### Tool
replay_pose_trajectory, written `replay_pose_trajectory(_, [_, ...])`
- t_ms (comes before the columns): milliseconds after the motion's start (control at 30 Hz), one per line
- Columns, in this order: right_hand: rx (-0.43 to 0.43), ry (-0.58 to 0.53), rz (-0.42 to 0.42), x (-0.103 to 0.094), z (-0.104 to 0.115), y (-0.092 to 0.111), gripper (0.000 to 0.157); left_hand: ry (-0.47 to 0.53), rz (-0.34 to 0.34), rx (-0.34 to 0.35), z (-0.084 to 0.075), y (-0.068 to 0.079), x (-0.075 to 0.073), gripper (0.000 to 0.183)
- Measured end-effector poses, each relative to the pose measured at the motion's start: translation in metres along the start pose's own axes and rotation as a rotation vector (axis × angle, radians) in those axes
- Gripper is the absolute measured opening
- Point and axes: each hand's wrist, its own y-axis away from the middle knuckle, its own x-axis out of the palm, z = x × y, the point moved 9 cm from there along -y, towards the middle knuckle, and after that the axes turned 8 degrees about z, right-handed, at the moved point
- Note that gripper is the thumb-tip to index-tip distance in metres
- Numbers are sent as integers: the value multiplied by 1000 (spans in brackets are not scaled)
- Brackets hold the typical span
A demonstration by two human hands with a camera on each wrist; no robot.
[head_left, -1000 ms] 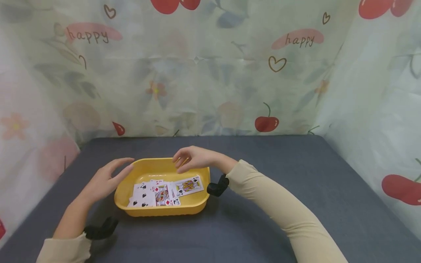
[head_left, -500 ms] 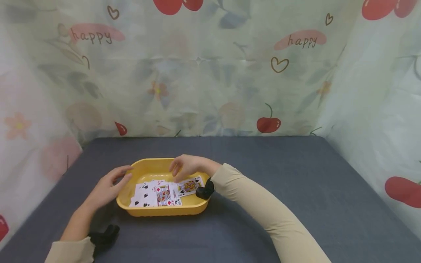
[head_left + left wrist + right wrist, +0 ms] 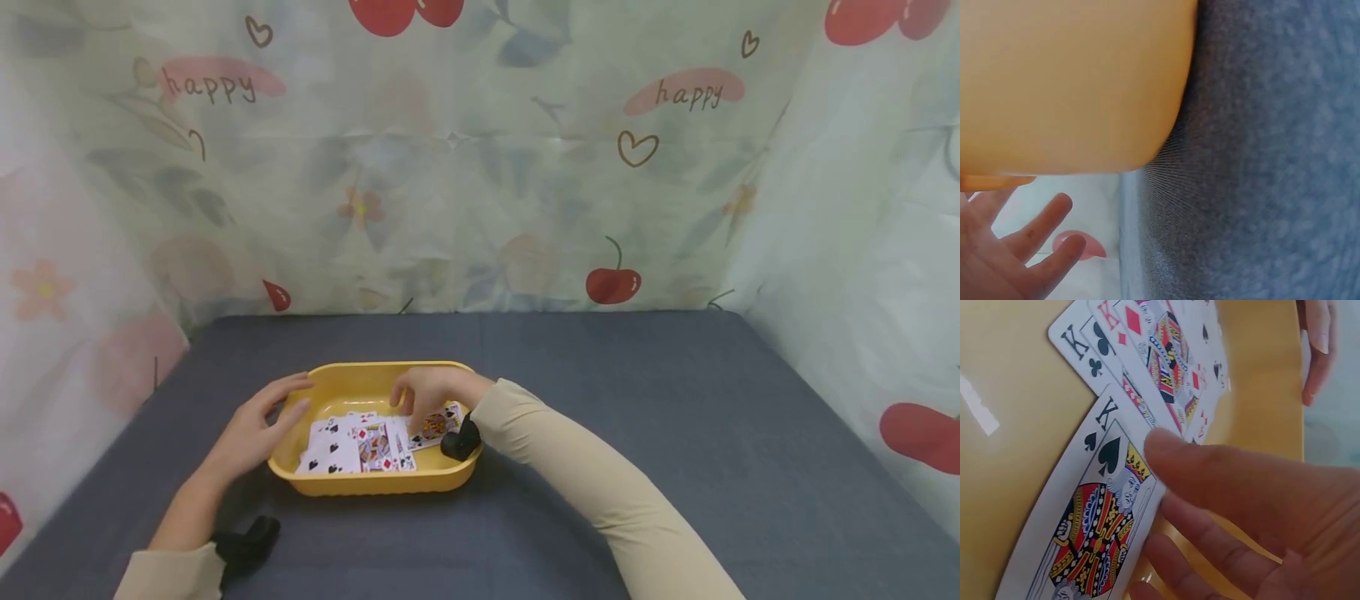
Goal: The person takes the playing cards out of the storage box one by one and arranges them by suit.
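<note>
A yellow plastic basin [image 3: 375, 482] holds several loose playing cards [image 3: 330, 450], face up. My right hand [image 3: 431, 390] reaches down into its right side. In the right wrist view the thumb lies over a corner of the king of spades [image 3: 1100, 506], and the other fingers meet the card's edge from below, pinching it. The king of diamonds [image 3: 1160, 350] and king of clubs [image 3: 1082, 347] lie beside it. My left hand [image 3: 251, 429] is at the basin's left rim, fingers spread and loosely bent; in the left wrist view they show beyond the basin wall.
The basin stands on a table with a dark grey-blue cloth [image 3: 637, 400]. Patterned sheets [image 3: 480, 208] hang at the back and both sides. A black wrist device [image 3: 247, 546] is on the left wrist, and another [image 3: 461, 437] on the right overlaps the basin's rim.
My right hand has gone down from above the basin to the king of spades. My left hand has shifted slightly right along the left rim. The basin and other cards lie as before.
</note>
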Motion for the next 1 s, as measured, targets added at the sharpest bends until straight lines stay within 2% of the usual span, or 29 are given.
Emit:
replay_pose_trajectory(267, [71,184,-20,7,3,-2,51,13,28,-47,2,-1,3,43])
replay_pose_trajectory(433, [93,206,-20,9,4,-3,48,10,32,-49,2,-1,3,44])
replay_pose_trajectory(667, [79,166,-9,6,3,-2,44,11,32,-40,4,-1,4,43])
replay_pose_trajectory(867, [-20,42,12,-3,7,3,37,6,34,-43,3,-1,3,43])
replay_pose_trajectory(1000, [-93,-50,-9,-12,12,13,27,7,31,-38,3,-1,3,42])
